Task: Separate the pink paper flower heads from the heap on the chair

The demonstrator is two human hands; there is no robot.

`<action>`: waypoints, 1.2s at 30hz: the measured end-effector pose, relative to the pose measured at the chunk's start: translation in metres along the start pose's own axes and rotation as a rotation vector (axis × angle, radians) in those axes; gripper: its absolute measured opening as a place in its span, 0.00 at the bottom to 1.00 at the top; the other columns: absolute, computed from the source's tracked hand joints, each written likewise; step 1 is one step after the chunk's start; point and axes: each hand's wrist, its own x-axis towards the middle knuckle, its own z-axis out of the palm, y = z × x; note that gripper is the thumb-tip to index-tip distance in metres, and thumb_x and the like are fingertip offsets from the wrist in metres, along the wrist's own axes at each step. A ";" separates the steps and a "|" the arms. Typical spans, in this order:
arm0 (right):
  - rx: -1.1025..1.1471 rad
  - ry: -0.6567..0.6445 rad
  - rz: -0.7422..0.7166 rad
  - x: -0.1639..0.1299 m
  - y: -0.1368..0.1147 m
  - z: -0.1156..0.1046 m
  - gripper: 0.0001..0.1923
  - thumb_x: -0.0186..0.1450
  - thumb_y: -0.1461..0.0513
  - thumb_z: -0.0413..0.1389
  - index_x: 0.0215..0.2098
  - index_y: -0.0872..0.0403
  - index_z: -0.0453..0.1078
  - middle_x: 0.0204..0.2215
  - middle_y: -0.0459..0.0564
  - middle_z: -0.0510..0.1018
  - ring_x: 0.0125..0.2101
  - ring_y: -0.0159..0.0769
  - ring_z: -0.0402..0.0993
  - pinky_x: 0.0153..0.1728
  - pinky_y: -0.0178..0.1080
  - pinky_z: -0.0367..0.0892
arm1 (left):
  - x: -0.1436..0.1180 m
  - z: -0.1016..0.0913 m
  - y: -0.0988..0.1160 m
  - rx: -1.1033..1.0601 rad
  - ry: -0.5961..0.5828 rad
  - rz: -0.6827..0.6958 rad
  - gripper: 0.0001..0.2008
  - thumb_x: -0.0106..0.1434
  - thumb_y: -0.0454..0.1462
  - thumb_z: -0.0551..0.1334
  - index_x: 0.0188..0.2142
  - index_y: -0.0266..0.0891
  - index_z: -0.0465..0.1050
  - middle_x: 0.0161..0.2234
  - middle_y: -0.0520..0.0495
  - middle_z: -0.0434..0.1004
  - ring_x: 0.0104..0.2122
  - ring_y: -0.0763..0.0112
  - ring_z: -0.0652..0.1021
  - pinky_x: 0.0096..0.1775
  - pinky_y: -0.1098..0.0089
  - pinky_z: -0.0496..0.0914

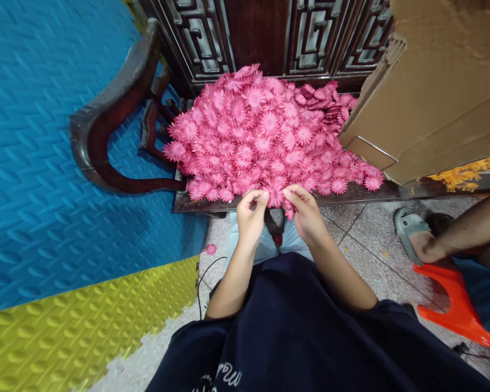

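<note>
Between my two hands, at the front edge of the dark wooden bench [351, 195], is a pink artificial flower [275, 196]. My left hand [251, 211] pinches its left side between thumb and forefinger. On the other side my right hand [304, 213] grips it with thumb and finger, and more pink petals [289, 210] hang below that hand. Directly behind them a large heap of pink flower pieces [265, 122] covers the seat. Strands of darker stems show at the heap's right.
A cardboard box [441, 87] stands at the right, beside orange flower pieces [461, 173]. The bench's curved armrest [92, 144] rises on the left over blue matting [36, 163]. Another person's leg [469, 223] and an orange stool [453, 305] are at right. One pink flower [210, 249] lies on the floor.
</note>
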 end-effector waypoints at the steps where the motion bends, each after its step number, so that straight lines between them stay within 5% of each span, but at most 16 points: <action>1: 0.012 0.016 -0.002 0.000 -0.001 -0.001 0.05 0.54 0.59 0.58 0.25 0.53 0.68 0.18 0.39 0.63 0.20 0.25 0.55 0.23 0.32 0.53 | 0.001 -0.001 0.000 -0.010 0.040 -0.012 0.08 0.54 0.40 0.63 0.27 0.37 0.71 0.24 0.53 0.67 0.26 0.78 0.67 0.33 0.76 0.62; 6: 0.027 0.092 -0.030 0.002 0.000 -0.004 0.05 0.53 0.60 0.58 0.23 0.53 0.66 0.20 0.40 0.63 0.23 0.25 0.57 0.27 0.32 0.54 | 0.004 -0.004 -0.001 -0.059 0.154 -0.044 0.09 0.54 0.40 0.63 0.24 0.37 0.69 0.23 0.54 0.64 0.26 0.78 0.65 0.32 0.77 0.61; 15: -0.003 0.179 -0.005 0.008 0.009 -0.001 0.04 0.52 0.61 0.57 0.22 0.53 0.67 0.21 0.41 0.64 0.24 0.26 0.57 0.29 0.33 0.54 | 0.018 0.000 -0.008 -0.009 0.115 -0.005 0.09 0.55 0.41 0.62 0.25 0.37 0.68 0.23 0.54 0.63 0.26 0.78 0.65 0.31 0.76 0.60; 18: -0.007 0.207 0.000 0.011 0.009 -0.002 0.05 0.51 0.60 0.57 0.22 0.53 0.67 0.20 0.41 0.64 0.24 0.27 0.56 0.28 0.32 0.54 | 0.054 0.005 0.005 0.045 0.135 0.124 0.11 0.55 0.43 0.62 0.25 0.37 0.67 0.22 0.54 0.63 0.25 0.78 0.65 0.31 0.75 0.61; 22: -0.023 0.226 0.004 0.014 0.010 -0.005 0.04 0.51 0.60 0.58 0.22 0.53 0.68 0.22 0.41 0.66 0.26 0.27 0.59 0.31 0.32 0.56 | 0.132 0.015 0.040 0.189 0.269 0.422 0.12 0.57 0.45 0.60 0.28 0.39 0.67 0.28 0.51 0.67 0.32 0.73 0.70 0.39 0.72 0.64; 27: -0.053 0.268 0.009 0.021 0.013 -0.011 0.04 0.51 0.60 0.58 0.24 0.52 0.69 0.22 0.41 0.66 0.26 0.28 0.59 0.30 0.32 0.56 | 0.208 0.017 0.057 0.469 0.255 0.389 0.09 0.52 0.39 0.66 0.28 0.37 0.69 0.36 0.46 0.67 0.46 0.63 0.68 0.50 0.63 0.60; 30: -0.068 0.305 -0.002 0.027 0.014 -0.014 0.03 0.51 0.60 0.58 0.23 0.52 0.69 0.22 0.41 0.67 0.26 0.28 0.60 0.30 0.32 0.57 | 0.188 0.018 0.053 0.496 0.237 0.415 0.12 0.50 0.41 0.67 0.33 0.38 0.71 0.38 0.45 0.67 0.49 0.60 0.67 0.52 0.62 0.59; 32: -0.075 0.325 -0.008 0.031 0.016 -0.014 0.03 0.51 0.60 0.58 0.24 0.52 0.70 0.22 0.42 0.68 0.27 0.29 0.61 0.32 0.33 0.58 | 0.147 0.022 0.055 0.411 0.176 0.448 0.12 0.54 0.43 0.63 0.36 0.40 0.72 0.38 0.46 0.68 0.46 0.63 0.69 0.51 0.62 0.61; 36: -0.164 0.223 -0.032 0.036 0.023 -0.009 0.05 0.55 0.59 0.54 0.27 0.52 0.69 0.26 0.43 0.70 0.29 0.29 0.64 0.35 0.34 0.60 | 0.043 0.027 0.084 0.158 -0.168 0.366 0.14 0.59 0.48 0.56 0.38 0.43 0.73 0.32 0.47 0.71 0.35 0.68 0.72 0.41 0.65 0.68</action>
